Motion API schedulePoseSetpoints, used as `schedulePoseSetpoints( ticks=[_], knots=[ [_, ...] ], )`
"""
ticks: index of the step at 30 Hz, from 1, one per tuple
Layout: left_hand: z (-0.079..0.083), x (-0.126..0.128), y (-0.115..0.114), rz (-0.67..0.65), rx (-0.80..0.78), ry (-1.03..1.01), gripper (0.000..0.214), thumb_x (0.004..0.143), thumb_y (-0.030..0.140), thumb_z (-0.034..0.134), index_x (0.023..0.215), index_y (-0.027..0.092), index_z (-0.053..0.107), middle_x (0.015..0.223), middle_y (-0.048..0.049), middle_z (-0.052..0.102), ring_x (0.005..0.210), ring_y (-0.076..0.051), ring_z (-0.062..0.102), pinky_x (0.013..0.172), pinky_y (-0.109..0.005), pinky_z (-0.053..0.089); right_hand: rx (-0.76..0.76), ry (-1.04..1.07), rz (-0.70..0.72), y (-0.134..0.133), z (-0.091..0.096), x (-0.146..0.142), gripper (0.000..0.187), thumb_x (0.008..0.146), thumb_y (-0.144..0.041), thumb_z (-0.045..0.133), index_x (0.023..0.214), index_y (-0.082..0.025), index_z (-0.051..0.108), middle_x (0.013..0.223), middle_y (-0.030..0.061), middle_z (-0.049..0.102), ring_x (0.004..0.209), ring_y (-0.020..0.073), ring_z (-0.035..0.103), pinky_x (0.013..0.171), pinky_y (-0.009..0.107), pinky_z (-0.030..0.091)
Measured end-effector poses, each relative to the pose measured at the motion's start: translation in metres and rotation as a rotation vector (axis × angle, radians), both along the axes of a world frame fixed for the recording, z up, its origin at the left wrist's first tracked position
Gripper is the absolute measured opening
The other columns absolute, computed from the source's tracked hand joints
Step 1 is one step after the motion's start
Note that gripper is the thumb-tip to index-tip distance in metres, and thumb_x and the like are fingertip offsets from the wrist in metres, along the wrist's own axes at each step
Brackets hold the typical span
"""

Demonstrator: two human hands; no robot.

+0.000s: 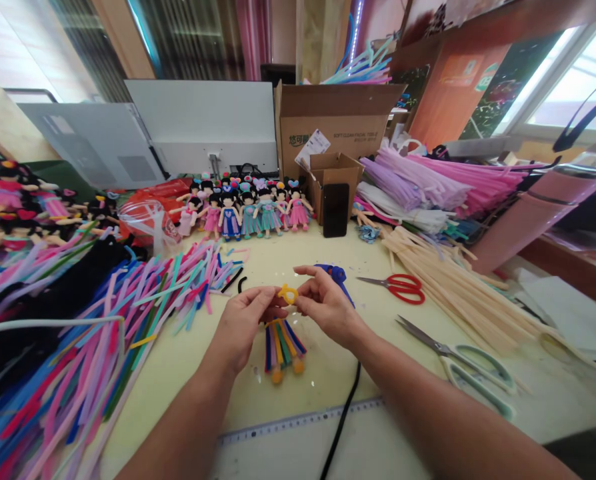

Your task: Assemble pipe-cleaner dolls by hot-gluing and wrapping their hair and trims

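Between my hands is a short yellow pipe cleaner (pixel 289 294) bent into a small loop. My left hand (pixel 251 320) pinches its left end between thumb and forefinger. My right hand (pixel 327 303) has thumb and fingertips closed on the right side of the loop. Just below lies a partly made pipe-cleaner doll (pixel 283 343), with a striped skirt of blue, purple, green and orange and two orange balls at its lower end. Its upper part is hidden behind my left hand. A blue glue gun (pixel 334 273) rests behind my right hand.
Red-handled scissors (pixel 403 288) and larger pale-handled scissors (pixel 473 367) lie to the right, near beige pipe cleaners (pixel 443 287). Colourful pipe cleaners (pixel 143 300) cover the left side. Finished dolls (pixel 248 210), a phone (pixel 335 210) and boxes stand behind. A black cord (pixel 345 413) crosses the ruler (pixel 298 421).
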State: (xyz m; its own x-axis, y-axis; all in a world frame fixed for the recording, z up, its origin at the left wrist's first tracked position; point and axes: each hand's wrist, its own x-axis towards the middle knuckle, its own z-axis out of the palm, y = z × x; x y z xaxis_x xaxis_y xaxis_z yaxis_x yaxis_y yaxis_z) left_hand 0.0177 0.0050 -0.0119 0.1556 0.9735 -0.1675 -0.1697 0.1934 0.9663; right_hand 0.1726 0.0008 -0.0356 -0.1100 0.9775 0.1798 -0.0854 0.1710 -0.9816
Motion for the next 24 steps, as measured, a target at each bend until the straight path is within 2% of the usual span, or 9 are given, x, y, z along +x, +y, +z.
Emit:
schedulePoseSetpoints(
  ticks=[6, 11, 14, 20, 24],
  knots=[
    [0.000, -0.002, 0.002, -0.008, -0.036, -0.030, 0.031, 0.050, 0.033, 0.084, 0.070, 0.014, 0.069, 0.064, -0.0012, 0.069, 0.059, -0.011, 0.059, 0.062, -0.024, 0.047, -0.003, 0.012, 0.012, -0.002, 0.007, 0.001, 0.043, 0.071, -0.018, 0.057, 0.112, -0.020, 0.046, 0.066, -0.0075, 0.051, 0.058, 0.0095, 0.048, 0.056, 0.025, 0.038],
    [0.002, 0.000, -0.002, -0.076, -0.018, -0.031, 0.029, 0.052, 0.027, 0.083, 0.062, 0.016, 0.059, 0.056, 0.0045, 0.060, 0.051, -0.007, 0.051, 0.053, -0.020, 0.039, 0.025, 0.044, -0.002, -0.003, 0.010, 0.001, 0.040, 0.071, -0.018, 0.057, 0.109, -0.021, 0.046, 0.067, -0.0072, 0.051, 0.058, 0.0097, 0.048, 0.056, 0.025, 0.037],
    [0.002, 0.001, -0.003, -0.102, 0.003, 0.005, 0.032, 0.053, 0.027, 0.083, 0.063, 0.018, 0.054, 0.057, 0.0043, 0.060, 0.053, -0.009, 0.052, 0.053, -0.020, 0.039, 0.040, 0.030, -0.009, -0.004, 0.012, 0.002, 0.040, 0.070, -0.018, 0.056, 0.109, -0.021, 0.046, 0.067, -0.0072, 0.051, 0.058, 0.0095, 0.048, 0.055, 0.025, 0.036],
    [0.003, -0.002, 0.000, -0.097, 0.027, 0.062, 0.029, 0.064, 0.043, 0.074, 0.068, 0.017, 0.063, 0.059, 0.0023, 0.060, 0.051, -0.009, 0.047, 0.052, -0.022, 0.037, 0.052, 0.011, -0.006, -0.004, 0.014, 0.004, 0.040, 0.070, -0.017, 0.054, 0.110, -0.021, 0.046, 0.068, -0.0072, 0.049, 0.058, 0.0092, 0.046, 0.053, 0.024, 0.035],
    [0.002, -0.002, -0.001, -0.134, 0.019, 0.089, 0.026, 0.059, 0.038, 0.079, 0.066, 0.016, 0.065, 0.059, 0.0032, 0.056, 0.054, -0.009, 0.044, 0.052, -0.022, 0.036, 0.088, -0.012, 0.025, -0.005, 0.014, 0.003, 0.042, 0.070, -0.016, 0.056, 0.110, -0.021, 0.046, 0.067, -0.0072, 0.049, 0.060, 0.0095, 0.047, 0.054, 0.023, 0.037]
  ],
)
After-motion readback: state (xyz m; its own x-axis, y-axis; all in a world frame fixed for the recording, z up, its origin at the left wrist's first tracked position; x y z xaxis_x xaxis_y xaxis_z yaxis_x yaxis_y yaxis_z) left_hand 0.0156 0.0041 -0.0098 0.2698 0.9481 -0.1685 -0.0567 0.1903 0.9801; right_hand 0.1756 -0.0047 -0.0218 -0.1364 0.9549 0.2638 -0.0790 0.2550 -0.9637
